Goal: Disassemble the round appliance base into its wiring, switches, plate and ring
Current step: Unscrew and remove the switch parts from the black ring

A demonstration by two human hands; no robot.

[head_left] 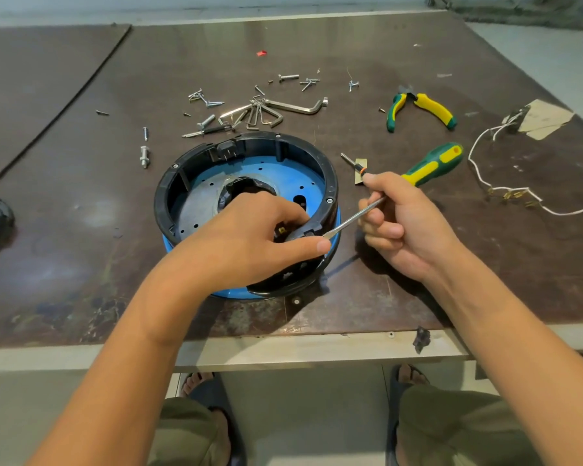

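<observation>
Prying at the near rim of the round base [246,139], resting on the worktop [81,196], risks the screwdriver [350,218] tip slipping into the left grip [249,237] pinching that rim; the right grip [404,227] clasps the bare shaft, likely weakening control.

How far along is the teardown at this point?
Done: wiring lies loose at right; many screws are out. In hand: left hand grips the ring at its near wall; right hand works the screwdriver tip there. Left: ring still on the plate, a black fitting on its far wall.
</observation>
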